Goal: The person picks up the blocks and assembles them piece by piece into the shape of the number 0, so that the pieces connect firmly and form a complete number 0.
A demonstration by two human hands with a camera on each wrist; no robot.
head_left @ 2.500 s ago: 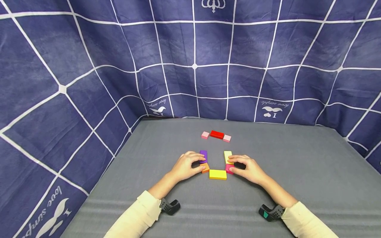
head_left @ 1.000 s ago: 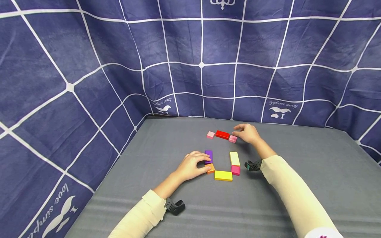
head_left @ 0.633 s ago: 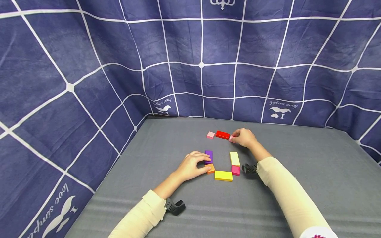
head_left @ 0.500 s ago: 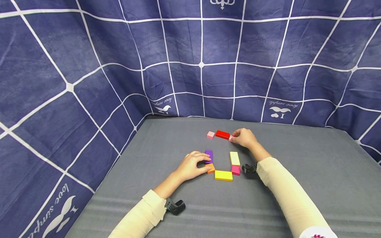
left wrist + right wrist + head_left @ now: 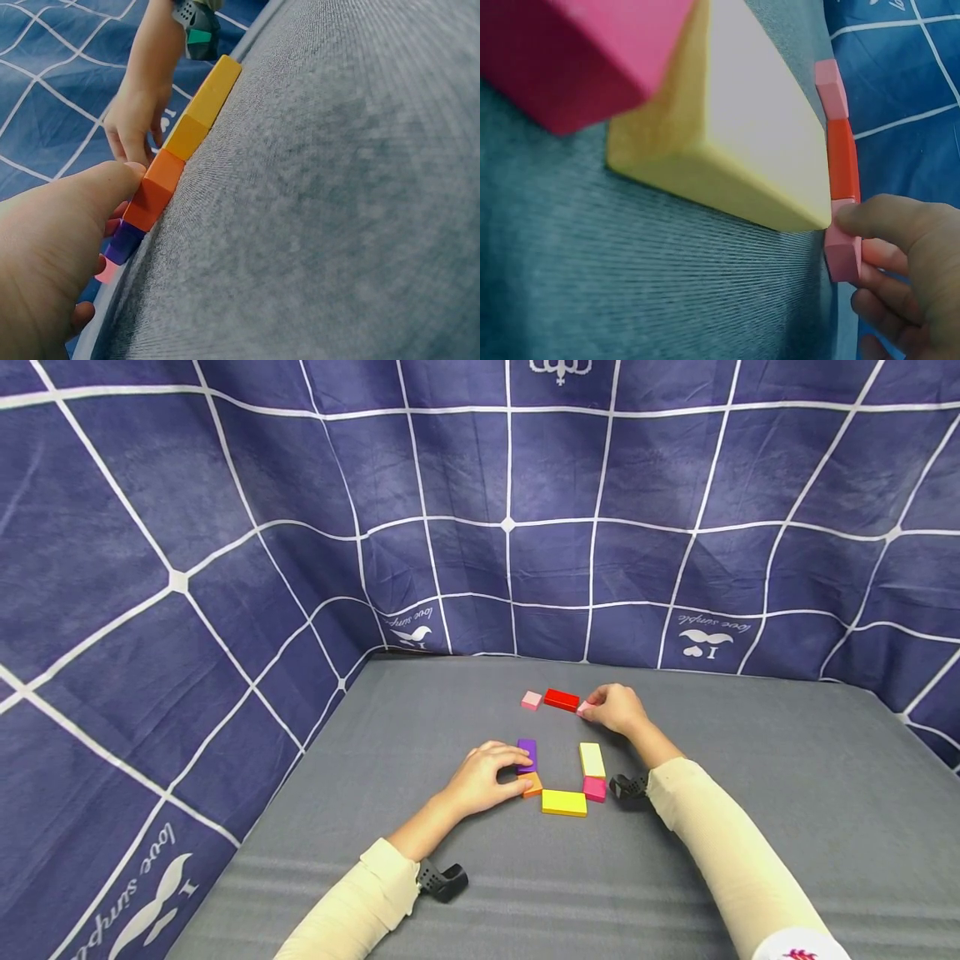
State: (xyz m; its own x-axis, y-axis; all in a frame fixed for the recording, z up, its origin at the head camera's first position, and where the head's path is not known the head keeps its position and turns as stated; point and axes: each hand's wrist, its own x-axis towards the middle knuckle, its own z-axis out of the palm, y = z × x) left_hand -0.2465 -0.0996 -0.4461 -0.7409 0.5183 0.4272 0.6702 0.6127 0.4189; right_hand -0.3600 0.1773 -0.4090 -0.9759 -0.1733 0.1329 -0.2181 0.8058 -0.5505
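Note:
Small coloured blocks lie on a grey tabletop [image 5: 750, 793]. My left hand [image 5: 482, 778] curls its fingers against the purple block [image 5: 527, 754], and its thumb [image 5: 101, 191] touches the orange block [image 5: 533, 785] [image 5: 154, 193]. A yellow block [image 5: 565, 802] [image 5: 202, 111], a hot pink block [image 5: 594, 789] [image 5: 577, 52] and a pale yellow block [image 5: 591, 760] [image 5: 735, 142] complete a U shape. Farther back, my right hand [image 5: 613, 707] pinches a small pink block [image 5: 842, 253] at the right end of the red block [image 5: 562, 700] [image 5: 841, 157]. Another small pink block [image 5: 532, 700] lies at the red block's left end.
Blue cloth walls with a white grid [image 5: 510, 527] close in the table at the back and on the left. Bare grey surface stretches to the right of the blocks and toward me. A black wrist camera [image 5: 442, 882] sits on each forearm.
My right hand left the near blocks, reached back to the far row and closed on the right pink block. My left hand stayed on the purple and orange blocks.

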